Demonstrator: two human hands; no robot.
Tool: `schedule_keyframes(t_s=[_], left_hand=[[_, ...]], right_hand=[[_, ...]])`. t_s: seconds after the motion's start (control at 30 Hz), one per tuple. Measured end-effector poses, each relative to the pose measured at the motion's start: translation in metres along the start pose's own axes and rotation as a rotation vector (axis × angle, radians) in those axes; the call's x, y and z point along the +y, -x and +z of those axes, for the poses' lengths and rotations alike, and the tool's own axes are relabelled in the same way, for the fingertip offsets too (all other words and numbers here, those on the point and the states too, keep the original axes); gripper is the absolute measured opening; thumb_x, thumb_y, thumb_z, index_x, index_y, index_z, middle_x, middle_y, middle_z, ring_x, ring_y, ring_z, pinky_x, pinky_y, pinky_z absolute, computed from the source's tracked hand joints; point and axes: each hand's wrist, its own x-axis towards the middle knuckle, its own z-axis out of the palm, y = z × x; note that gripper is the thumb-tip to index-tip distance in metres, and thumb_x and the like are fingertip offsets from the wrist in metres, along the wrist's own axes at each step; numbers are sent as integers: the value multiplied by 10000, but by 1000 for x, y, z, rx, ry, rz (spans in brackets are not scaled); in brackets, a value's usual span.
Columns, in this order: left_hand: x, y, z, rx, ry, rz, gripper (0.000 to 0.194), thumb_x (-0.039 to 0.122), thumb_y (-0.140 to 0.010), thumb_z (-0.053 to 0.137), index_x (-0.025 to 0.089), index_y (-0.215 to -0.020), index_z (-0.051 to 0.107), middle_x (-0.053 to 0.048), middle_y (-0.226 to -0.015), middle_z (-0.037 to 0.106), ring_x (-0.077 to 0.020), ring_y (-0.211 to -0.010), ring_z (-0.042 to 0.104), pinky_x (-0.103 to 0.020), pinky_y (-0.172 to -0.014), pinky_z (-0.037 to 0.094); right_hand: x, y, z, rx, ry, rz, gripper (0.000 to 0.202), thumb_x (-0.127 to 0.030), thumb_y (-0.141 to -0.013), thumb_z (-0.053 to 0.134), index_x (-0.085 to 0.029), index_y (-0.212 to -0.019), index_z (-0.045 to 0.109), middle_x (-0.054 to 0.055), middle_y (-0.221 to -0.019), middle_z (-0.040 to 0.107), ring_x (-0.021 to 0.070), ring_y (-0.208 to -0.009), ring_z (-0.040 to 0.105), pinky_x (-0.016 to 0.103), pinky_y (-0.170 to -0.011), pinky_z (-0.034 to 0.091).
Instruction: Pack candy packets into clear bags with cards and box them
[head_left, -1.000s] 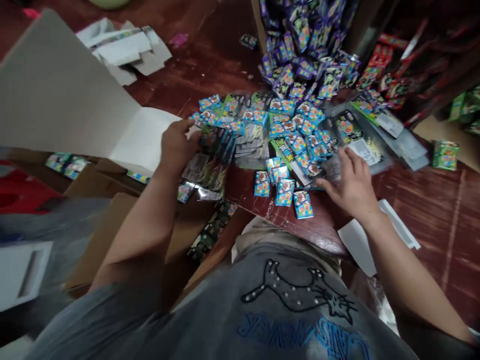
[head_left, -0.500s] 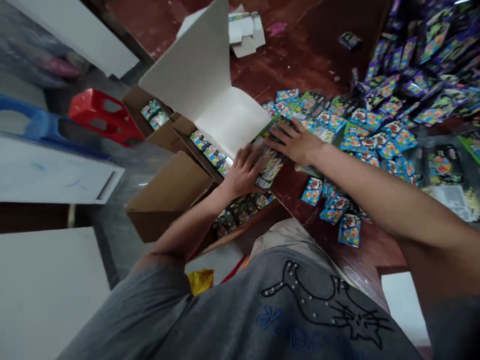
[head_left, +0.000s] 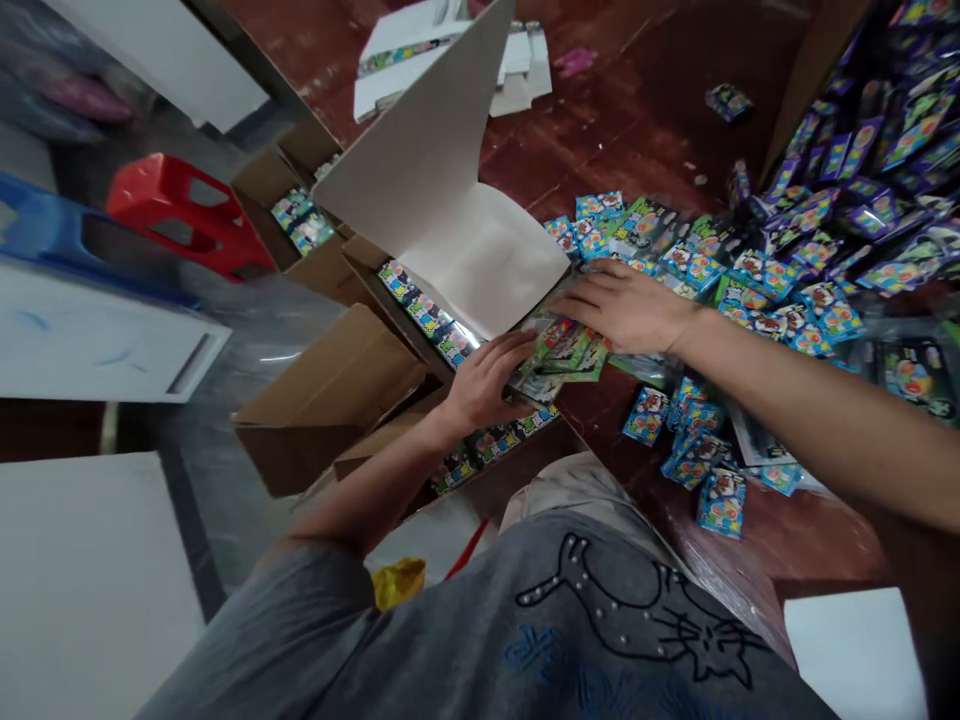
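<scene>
A display box with a raised white lid (head_left: 420, 150) stands between my hands, its white inner panel (head_left: 491, 250) showing. Green-and-clear flat packets (head_left: 574, 350) lie at its near end. My left hand (head_left: 491, 380) grips the box's near left edge, fingers over the top and thumb low. Over the packets and the box's right side rests my right hand (head_left: 630, 305), fingers stretched out and pointing left; its thumb is hidden. Small blue sachets (head_left: 701, 430) lie scattered right of the box, some beneath my right forearm.
Below the box, an open brown carton (head_left: 330, 380) holds rows of printed boxes (head_left: 427, 312). A red stool (head_left: 187, 215) and blue stool (head_left: 67, 240) stand left. Purple packets (head_left: 847, 190) heap at the right. White folded card (head_left: 405, 60) lies on the red-brown table (head_left: 622, 130).
Green packets now show between my hands. My right hand's fingers, spread before, have drawn closer together and now point left. The view has shifted slightly.
</scene>
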Motion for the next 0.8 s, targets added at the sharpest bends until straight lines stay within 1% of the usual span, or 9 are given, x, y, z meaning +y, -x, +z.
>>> schedule_keyframes(t_s=[0.1, 0.2, 0.27, 0.33, 0.4, 0.47, 0.6, 0.7, 0.8], left_hand=[[20, 10, 4, 107, 186, -172, 1102, 580, -756, 935, 238, -1647, 382, -202, -1580, 607, -384, -1432, 641, -561, -1191, 568], [33, 28, 19, 174, 322, -332, 1170, 622, -717, 960, 341, -1668, 340, -152, -1564, 613, -371, -1411, 657, -556, -1179, 584], [36, 43, 33, 182, 325, -378, 1222, 608, -725, 967, 368, -1700, 271, -154, -1552, 608, -368, -1416, 648, -569, -1188, 565], [36, 55, 46, 188, 321, -401, 1349, 595, -728, 975, 339, -1746, 129, -195, -1577, 561, -378, -1455, 606, -579, -1196, 539], [35, 63, 54, 212, 331, -412, 1456, 618, -716, 978, 320, -1760, 8, -223, -1607, 495, -387, -1486, 565, -574, -1201, 521], [35, 65, 57, 245, 351, -435, 1467, 678, -710, 955, 325, -1760, -7, -220, -1612, 458, -385, -1485, 555, -562, -1206, 512], [35, 57, 55, 303, 348, -501, 1272, 768, -766, 860, 299, -1744, 195, -196, -1588, 470, -383, -1470, 552, -558, -1243, 472], [34, 51, 54, 331, 295, -537, 1140, 723, -818, 846, 307, -1715, 280, -175, -1614, 467, -373, -1491, 533, -536, -1267, 446], [32, 48, 56, 375, 275, -593, 1185, 688, -826, 858, 323, -1737, 195, -171, -1679, 399, -368, -1539, 488, -520, -1289, 421]], right_hand=[[-14, -18, -35, -145, -51, 4, 454, -279, -924, 623, -183, -1367, 643, 126, -1260, 736, 280, -1096, 658, 437, -959, 488], [-37, -41, -63, -366, -36, 87, 353, -225, -927, 623, -180, -1271, 689, 136, -1186, 750, 299, -1067, 671, 448, -900, 494], [-50, -55, -66, -507, 0, 156, 373, -182, -930, 620, -151, -1296, 687, 167, -1250, 739, 337, -1137, 674, 488, -931, 501], [-57, -65, -58, -581, 12, 184, 443, -189, -917, 659, -119, -1354, 657, 194, -1332, 717, 368, -1216, 660, 525, -992, 497], [-58, -70, -45, -567, -1, 179, 515, -222, -900, 697, -109, -1397, 624, 194, -1370, 706, 371, -1251, 650, 538, -1045, 482], [-57, -73, -35, -505, -6, 177, 509, -228, -915, 675, -118, -1408, 611, 182, -1371, 708, 358, -1265, 644, 534, -1077, 465], [-48, -74, -31, -478, -32, 183, 519, -276, -948, 653, -114, -1438, 598, 195, -1433, 672, 382, -1339, 606, 558, -1125, 443], [-33, -68, -34, -478, -216, 197, 820, -635, -924, 692, -120, -1543, 536, 222, -1522, 616, 412, -1387, 585, 564, -1166, 455], [-20, -52, -24, -367, -346, 162, 1269, -907, -762, 688, -160, -1715, 308, 235, -1703, 446, 465, -1543, 442, 646, -1274, 346]])
